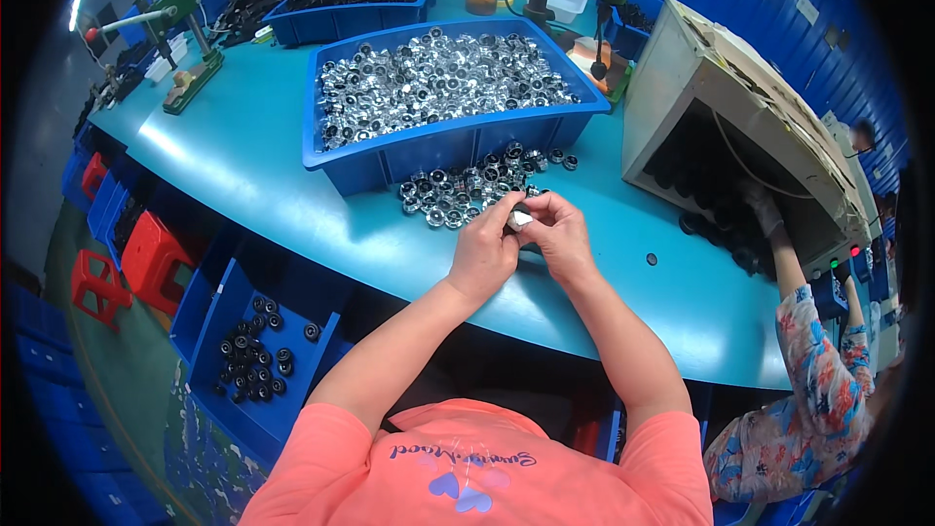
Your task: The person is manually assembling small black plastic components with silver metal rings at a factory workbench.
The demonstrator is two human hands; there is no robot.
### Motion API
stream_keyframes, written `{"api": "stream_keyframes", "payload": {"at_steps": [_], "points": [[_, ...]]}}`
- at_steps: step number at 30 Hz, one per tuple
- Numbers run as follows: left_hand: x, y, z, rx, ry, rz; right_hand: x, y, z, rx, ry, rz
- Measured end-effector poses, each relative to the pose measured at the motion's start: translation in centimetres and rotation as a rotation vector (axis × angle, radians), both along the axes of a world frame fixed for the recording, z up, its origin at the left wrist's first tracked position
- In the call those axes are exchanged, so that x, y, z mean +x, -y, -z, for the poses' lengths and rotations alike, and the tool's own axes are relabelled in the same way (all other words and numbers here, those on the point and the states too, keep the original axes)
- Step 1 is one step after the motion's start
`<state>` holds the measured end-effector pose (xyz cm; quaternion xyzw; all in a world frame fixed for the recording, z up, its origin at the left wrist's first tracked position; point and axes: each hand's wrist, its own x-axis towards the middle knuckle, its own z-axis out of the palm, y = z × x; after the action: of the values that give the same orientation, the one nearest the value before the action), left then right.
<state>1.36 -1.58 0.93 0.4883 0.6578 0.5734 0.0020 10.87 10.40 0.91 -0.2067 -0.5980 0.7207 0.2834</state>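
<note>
My left hand (487, 245) and my right hand (563, 236) meet over the near part of the table, fingertips pinched together around a small silvery-white part (520, 221). Something dark shows beside it, and the fingers hide the rest, so its exact kind cannot be made out. Just beyond my hands, a loose pile of shiny round silver parts (450, 197) with dark centres lies on the tabletop. Behind that pile stands a large blue bin (390, 151), filled with similar clear-and-silver round parts (448, 83).
Lower left, a blue crate (219, 351) holds black wheel-like parts (255, 356). A small black disc (652, 259) lies on the turquoise table (604, 302). To the right, a co-worker's arm (787, 263) reaches into a pale box-shaped machine (672, 68). Green presses (190, 49) stand farther back.
</note>
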Motion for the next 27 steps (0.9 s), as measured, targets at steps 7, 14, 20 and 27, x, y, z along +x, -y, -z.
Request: {"api": "stream_keyframes", "payload": {"at_steps": [7,14,20,27], "points": [[-0.2,-0.2,0.0,0.001,-0.031,0.025,0.3,-0.6,-0.4,-0.107,0.024,-0.054],[-0.3,0.3,-0.6,0.115,0.557,0.332,1.2,-1.7,-2.3,-0.263,0.003,-0.245],[-0.8,0.7,-0.9,0.035,0.711,0.329,1.2,-1.3,-2.6,-0.228,-0.013,-0.253],[-1.0,0.3,-0.2,-0.008,0.608,0.148,0.8,-0.1,-1.3,-0.064,0.039,-0.13]]}}
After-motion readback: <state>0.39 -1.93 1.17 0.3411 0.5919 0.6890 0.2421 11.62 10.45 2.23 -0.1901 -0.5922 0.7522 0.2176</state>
